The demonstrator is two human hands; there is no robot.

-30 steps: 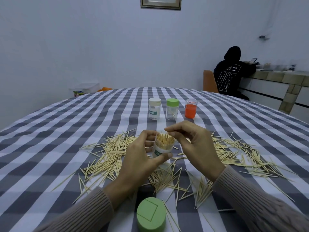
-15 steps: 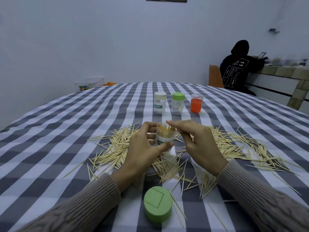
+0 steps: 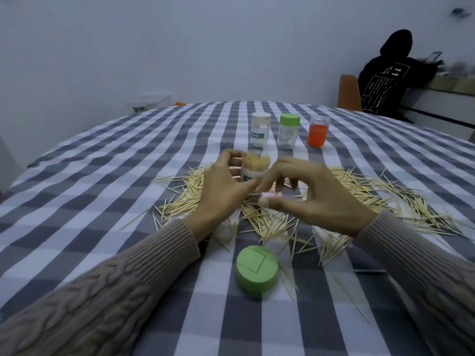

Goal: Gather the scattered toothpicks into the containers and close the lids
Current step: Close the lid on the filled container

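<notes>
While my left hand (image 3: 223, 191) gripped the packed jar (image 3: 255, 167), my right hand (image 3: 312, 195) hung curled and empty at its four o'clock—those toothpicks (image 3: 259, 222) looked light, stiff and best pinched mid-shaft.

Wood toothpicks (image 3: 185, 194), matt plastic lid (image 3: 257, 269), cloth tablecloth (image 3: 102, 176)

Just one head-worn view, aimed forward and down, taken close above the left hand (image 3: 223, 191) and right hand (image 3: 316, 199).

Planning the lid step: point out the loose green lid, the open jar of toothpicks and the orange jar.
loose green lid (image 3: 257, 269), head view, flat top
open jar of toothpicks (image 3: 256, 161), head view, toothpick tips at the mouth
orange jar (image 3: 318, 134), head view, orange body
</notes>
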